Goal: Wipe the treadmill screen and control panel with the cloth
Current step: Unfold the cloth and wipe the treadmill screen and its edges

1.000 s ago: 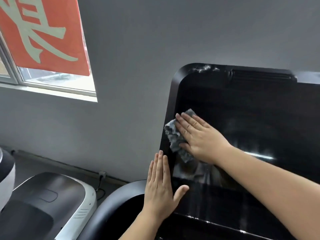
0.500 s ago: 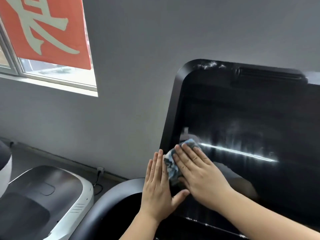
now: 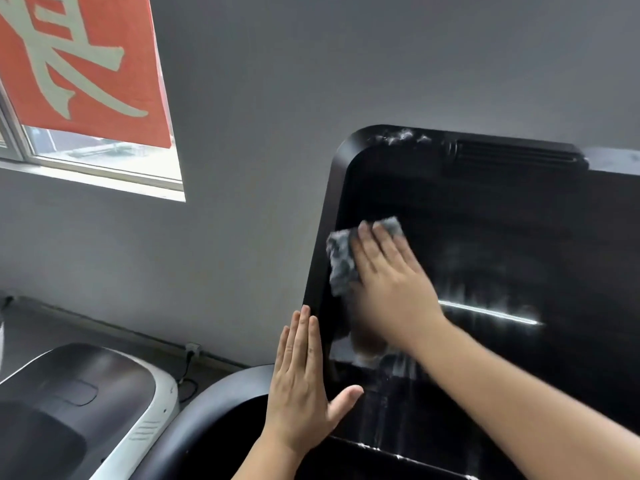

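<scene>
The right hand (image 3: 388, 289) lay flat over the cloth (image 3: 341, 261), its fingers straight and close together, pressing the cloth against the treadmill screen (image 3: 485, 237) rather than curling round it. That flat grip seemed chosen to spread pressure over a broad patch of glass, so that each pass would cover more than a pinched corner could. The cloth sat under and just beyond the fingertips, bunched out to the left of them, hard against the screen's left bezel (image 3: 317, 271).

The left hand (image 3: 304, 386) held nothing. It stood below and to the left of the right hand, fingers straight and together along the outer edge of the bezel, thumb spread across onto the dark face. It looked placed there to steady the console against the push of the wiping hand, and it kept clear of the cloth's path.

The cloth was small, grey and mottled, soft and crumpled, with a fuzzy nap; most of it was hidden beneath the hand. The screen was glossy black and unlit, with a rounded upper-left corner. Pale smudges or dust (image 3: 401, 136) showed on the top edge above the hand, and faint vertical streaks (image 3: 457, 292) marked the glass to the hand's right, beside a bright line of reflected light. Judging by those marks, the wiping was only partly done, and the panel below the hands looked streaked too.
</scene>
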`<state>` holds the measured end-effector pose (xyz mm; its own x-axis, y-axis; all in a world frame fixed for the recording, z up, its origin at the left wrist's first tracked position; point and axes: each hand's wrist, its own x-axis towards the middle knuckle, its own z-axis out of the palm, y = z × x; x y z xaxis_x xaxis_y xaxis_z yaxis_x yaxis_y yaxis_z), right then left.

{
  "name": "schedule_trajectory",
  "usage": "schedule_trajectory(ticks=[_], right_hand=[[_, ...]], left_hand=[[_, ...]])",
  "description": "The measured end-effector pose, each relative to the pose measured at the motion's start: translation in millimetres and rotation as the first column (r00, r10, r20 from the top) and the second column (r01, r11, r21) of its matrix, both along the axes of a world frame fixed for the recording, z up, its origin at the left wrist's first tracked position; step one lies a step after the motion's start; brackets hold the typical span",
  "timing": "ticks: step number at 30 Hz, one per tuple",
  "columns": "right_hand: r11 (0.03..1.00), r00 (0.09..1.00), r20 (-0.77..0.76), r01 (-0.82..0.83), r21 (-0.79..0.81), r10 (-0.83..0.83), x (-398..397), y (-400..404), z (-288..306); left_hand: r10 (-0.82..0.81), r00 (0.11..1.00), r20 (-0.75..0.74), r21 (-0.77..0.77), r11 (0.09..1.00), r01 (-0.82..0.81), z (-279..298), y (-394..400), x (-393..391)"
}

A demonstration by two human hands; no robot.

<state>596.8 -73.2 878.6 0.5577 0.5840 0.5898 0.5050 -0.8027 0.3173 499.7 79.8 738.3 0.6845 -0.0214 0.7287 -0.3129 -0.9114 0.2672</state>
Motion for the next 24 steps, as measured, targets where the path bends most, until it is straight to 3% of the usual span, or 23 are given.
schedule_trajectory(ticks=[4,8,13,15,18,24], right_hand=[[0.959,0.989,-0.054,-0.144,-0.245,0.134,-67,-34,-74],[0.892,0.972,-0.099,-0.237,-0.385,0.215,-44,-41,-47],[0.984,0.997,-0.063,0.023,-0.175,-0.034,35,-9,55],[0.989,0.989,-0.084,0.115,-0.096,-0.123,42,1,68],[0.994,0.992,-0.061,0.112,0.015,-0.111,15,6,29],[0.984,0.997,-0.06,-0.063,-0.167,0.054,-94,-31,-114]], left_hand=[[-0.01,1.0,0.014,-0.021,1.0,0.011,-1,0,1],[-0.005,1.0,0.014,-0.02,1.0,0.005,3,0,-1],[0.037,0.999,-0.02,0.024,0.999,-0.036,5,-2,-3],[0.036,0.999,-0.031,0.013,0.999,-0.036,5,-3,-3],[0.014,1.0,-0.02,-0.005,1.0,-0.014,4,-2,-2],[-0.065,0.998,0.004,-0.072,0.995,0.065,3,1,-1]])
